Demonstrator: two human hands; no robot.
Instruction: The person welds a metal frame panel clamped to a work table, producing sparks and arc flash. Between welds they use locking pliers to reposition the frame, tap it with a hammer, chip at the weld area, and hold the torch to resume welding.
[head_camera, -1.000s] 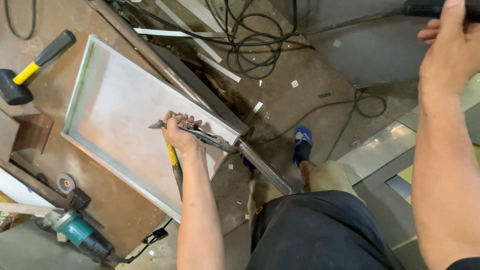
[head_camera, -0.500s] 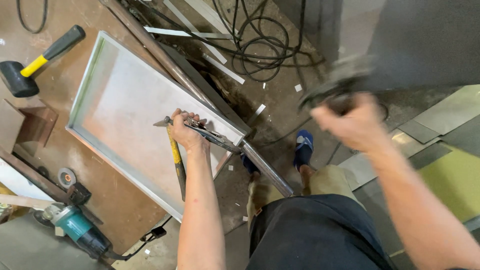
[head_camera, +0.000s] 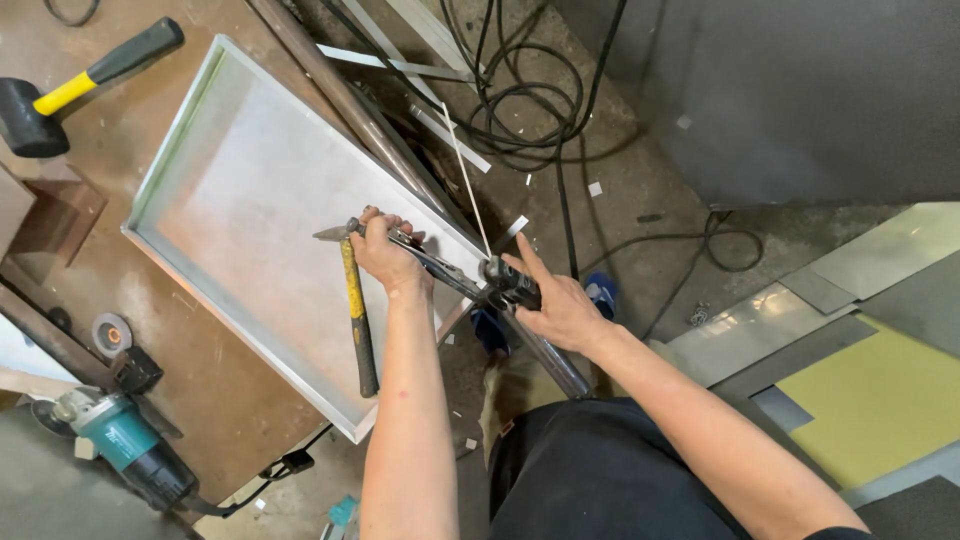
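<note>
A shallow grey sheet-metal tray (head_camera: 230, 190) lies on a brown workbench (head_camera: 100, 290). My left hand (head_camera: 385, 255) is closed around metal locking pliers (head_camera: 440, 268) at the tray's right edge. A hammer with a yellow-and-dark handle (head_camera: 352, 310) lies inside the tray, its head under that hand. My right hand (head_camera: 555, 300) grips a dark cylindrical tool (head_camera: 510, 283) held against the pliers' jaw end at the tray rim. A thin white rod (head_camera: 465, 175) rises from that spot.
A black rubber mallet (head_camera: 80, 85) lies at the bench's top left and a teal angle grinder (head_camera: 125, 445) at the bottom left. Black cables (head_camera: 520, 100) coil on the floor beyond the tray. Metal sheets (head_camera: 870, 380) lie on the right. A blue shoe (head_camera: 600, 292) shows below.
My right hand came down from the upper right with the dark tool and now rests at the tray's edge beside the pliers. My left hand stayed in place.
</note>
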